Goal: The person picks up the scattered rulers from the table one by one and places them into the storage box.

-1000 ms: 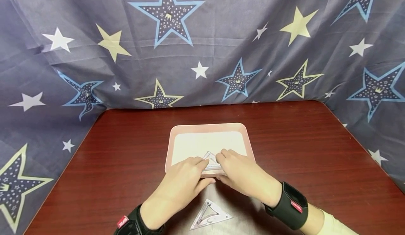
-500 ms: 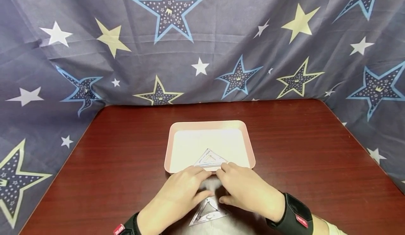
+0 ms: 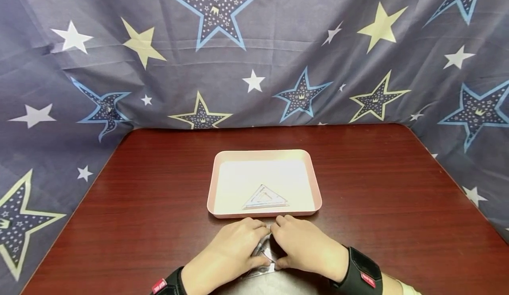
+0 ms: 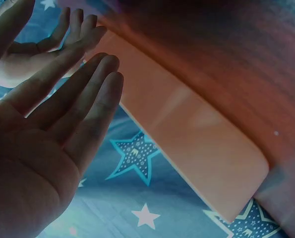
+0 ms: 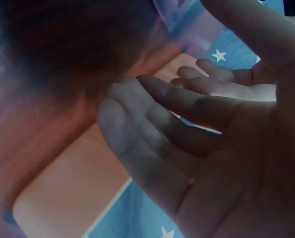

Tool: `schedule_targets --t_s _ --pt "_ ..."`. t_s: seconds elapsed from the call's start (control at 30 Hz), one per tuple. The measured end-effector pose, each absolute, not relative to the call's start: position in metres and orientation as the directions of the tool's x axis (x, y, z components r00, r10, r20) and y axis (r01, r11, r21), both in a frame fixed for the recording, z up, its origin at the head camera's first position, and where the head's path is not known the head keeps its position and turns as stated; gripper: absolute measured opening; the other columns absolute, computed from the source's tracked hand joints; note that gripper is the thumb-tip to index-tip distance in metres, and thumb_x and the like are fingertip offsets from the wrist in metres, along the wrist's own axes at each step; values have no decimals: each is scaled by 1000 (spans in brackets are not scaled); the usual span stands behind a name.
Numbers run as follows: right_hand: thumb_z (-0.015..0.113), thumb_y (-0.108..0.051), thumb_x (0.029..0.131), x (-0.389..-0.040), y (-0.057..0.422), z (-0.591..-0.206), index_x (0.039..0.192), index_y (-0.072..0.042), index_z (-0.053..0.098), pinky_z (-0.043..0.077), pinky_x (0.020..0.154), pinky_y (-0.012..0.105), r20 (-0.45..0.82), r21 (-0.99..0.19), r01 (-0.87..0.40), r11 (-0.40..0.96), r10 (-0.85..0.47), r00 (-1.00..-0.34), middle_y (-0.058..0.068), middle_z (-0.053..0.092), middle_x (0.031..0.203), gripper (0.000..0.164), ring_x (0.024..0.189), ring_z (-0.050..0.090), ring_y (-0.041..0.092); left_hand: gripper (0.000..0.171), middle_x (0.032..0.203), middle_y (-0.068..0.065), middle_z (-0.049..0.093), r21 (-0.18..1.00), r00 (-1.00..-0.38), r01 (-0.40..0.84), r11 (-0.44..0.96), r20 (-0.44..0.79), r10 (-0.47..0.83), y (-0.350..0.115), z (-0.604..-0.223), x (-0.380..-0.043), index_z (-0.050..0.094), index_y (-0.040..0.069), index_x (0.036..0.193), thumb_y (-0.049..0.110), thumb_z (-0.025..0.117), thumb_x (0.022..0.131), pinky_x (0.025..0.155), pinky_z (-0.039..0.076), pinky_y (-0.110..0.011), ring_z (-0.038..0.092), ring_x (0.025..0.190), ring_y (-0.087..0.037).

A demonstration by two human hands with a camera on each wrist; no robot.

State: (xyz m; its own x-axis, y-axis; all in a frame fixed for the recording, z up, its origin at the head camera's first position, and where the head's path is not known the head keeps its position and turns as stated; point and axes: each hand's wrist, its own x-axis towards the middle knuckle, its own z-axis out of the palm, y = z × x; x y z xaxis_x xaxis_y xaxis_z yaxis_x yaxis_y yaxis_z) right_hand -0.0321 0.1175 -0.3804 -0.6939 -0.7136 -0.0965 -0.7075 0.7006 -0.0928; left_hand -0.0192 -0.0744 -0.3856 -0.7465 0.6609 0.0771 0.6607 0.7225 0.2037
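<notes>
In the head view, both hands are close together over a clear set square at the near part of the table, partly covering it. My left hand reaches in from the left, its thumb at the set square's near edge. My right hand mirrors it from the right, fingertips beside the left ones. Both wrist views show loosely bent fingers with nothing between them. Past the fingertips, a clear set square lies inside a pink-rimmed tray, near its front wall.
Under the hands is a shiny grey patch on the dark red wooden table. A grey curtain printed with stars hangs behind and beside the table. Black bands wrap the wrists.
Both hands have drawn back from the set square in the tray, out over the tray's front rim, and now cover the nearer set square. The one in the tray is uncovered.
</notes>
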Motion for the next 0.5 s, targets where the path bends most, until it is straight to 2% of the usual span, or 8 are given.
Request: schedule_targets --t_s 0.3,0.5 --pt "89 -42 65 -31 118 -390 102 -11 66 50 74 27 -91 -109 -712 694 -720 -688 -4 55 90 54 84 55 11 46 101 8 65 186 -752 651 736 29 659 -73 -397 -19 69 16 106 45 84 73 77 51 -29 60 94 -9" --pt "88 -40 68 -30 117 -390 99 -13 66 51 73 28 -90 -86 -722 686 -727 -681 -6 58 90 46 85 58 10 47 98 9 64 169 -747 657 735 16 665 -72 -401 -17 69 17 104 44 85 70 75 50 -26 57 90 -7"
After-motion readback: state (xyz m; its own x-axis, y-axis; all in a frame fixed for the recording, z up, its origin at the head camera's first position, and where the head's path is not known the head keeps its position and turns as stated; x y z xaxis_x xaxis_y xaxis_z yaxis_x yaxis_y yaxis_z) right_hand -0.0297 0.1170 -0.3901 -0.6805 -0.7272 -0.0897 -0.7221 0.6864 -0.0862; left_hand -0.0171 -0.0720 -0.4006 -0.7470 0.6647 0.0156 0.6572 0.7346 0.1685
